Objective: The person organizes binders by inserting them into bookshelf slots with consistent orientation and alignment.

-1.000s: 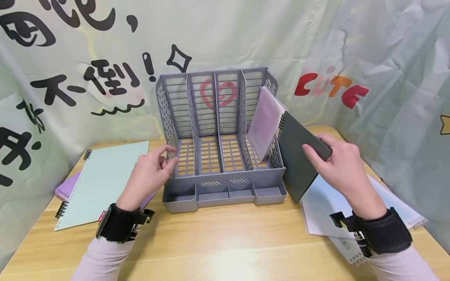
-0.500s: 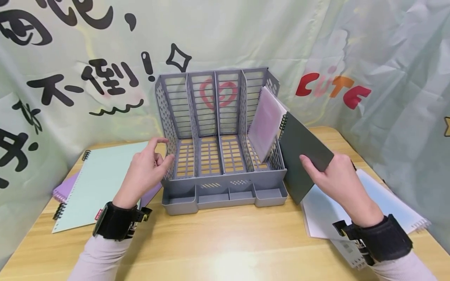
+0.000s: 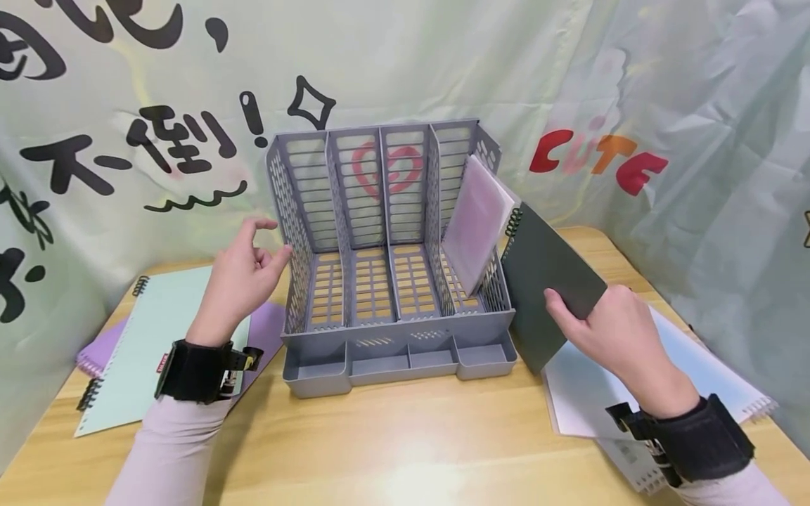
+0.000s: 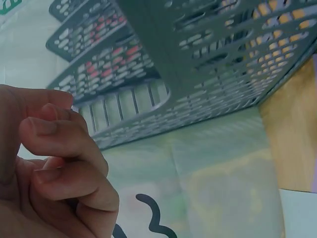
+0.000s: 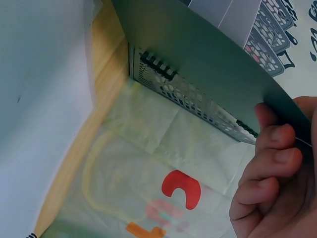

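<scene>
Pale printed cloth [image 3: 411, 60] backs the wooden table [image 3: 354, 450], where I have the right hand [image 3: 610, 341] pinching the dark notebook [image 3: 552, 281] by its edge, just outside the gray organizer [image 3: 395, 329]. My left hand [image 3: 242, 284], fingers loosely bent, holds nothing near its opposite side. Should that pinch twist inward, I judge the black coil [image 3: 513, 222] could snag the perforated wall [image 5: 173, 93].

A study corner, by its wooden table [image 3: 380, 429], file organizer [image 3: 471, 327], spiral notebooks [image 3: 158, 330] and printed cloth backdrop [image 3: 430, 63].
</scene>
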`<state>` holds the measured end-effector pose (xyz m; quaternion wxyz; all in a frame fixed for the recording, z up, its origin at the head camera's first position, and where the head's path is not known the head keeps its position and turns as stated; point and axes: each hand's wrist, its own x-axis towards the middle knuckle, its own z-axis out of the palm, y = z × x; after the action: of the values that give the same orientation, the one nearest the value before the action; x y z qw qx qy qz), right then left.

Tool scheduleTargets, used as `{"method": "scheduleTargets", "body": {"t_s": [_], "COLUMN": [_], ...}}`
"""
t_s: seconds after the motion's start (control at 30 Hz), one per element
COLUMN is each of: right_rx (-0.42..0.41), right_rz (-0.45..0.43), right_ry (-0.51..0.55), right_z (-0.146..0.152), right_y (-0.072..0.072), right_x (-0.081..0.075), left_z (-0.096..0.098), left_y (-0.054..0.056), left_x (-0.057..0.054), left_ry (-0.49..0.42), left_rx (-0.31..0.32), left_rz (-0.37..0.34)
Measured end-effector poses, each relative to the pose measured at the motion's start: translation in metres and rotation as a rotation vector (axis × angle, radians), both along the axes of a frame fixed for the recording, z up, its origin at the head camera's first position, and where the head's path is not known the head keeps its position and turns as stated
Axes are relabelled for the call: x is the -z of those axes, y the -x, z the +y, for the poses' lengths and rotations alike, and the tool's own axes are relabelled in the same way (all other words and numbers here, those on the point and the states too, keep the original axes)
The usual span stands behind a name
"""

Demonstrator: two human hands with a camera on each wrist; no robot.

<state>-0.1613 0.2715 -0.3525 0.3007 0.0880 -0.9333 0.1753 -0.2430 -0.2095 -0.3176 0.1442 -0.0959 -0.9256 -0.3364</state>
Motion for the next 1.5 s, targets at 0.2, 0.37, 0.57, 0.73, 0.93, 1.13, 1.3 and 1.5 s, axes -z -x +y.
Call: {"method": "scheduleTargets", "body": {"t_s": [0.2,0.37,0.57,0.73,0.93,1.13,1.3,1.5], "right_rx": [-0.018,-0.024,-0.006,-0.013,0.000,0.012,0.015,-0.018], "right_rz": [-0.010,-0.038,-0.110,-0.092,-0.098,-0.117,-0.100,-0.045], "right_ry": [-0.010,-0.006,0.027,0.057,0.121,0.157,0.190,0.234], "right_z": [0.003,0.003,0.005,0.008,0.012,0.014,0.019,0.024], "right_y": [-0.002,-0.003,-0.006,-0.007,-0.007,-0.011,-0.012,-0.013], "right_x": [0.001,-0.001,-0.008,-0.011,-0.016,-0.021,-0.026,-0.033], "left_z": [-0.003,-0.003,-0.004,-0.004,-0.001,0.001,0.001,0.001], "left_y": [0.014,0.023,0.030,0.030,0.031,0.035,0.035,0.035], "left_x": [0.000,0.009,0.018,0.021,0.023,0.027,0.028,0.028], "left_ry": [-0.011,0.000,0.026,0.031,0.022,0.024,0.031,0.035], "left_rx": [-0.021,-0.001,0.011,0.026,0.023,0.020,0.022,0.023], "left_rz": [-0.023,-0.035,-0.056,-0.078,-0.114,-0.147,-0.159,-0.159]}}
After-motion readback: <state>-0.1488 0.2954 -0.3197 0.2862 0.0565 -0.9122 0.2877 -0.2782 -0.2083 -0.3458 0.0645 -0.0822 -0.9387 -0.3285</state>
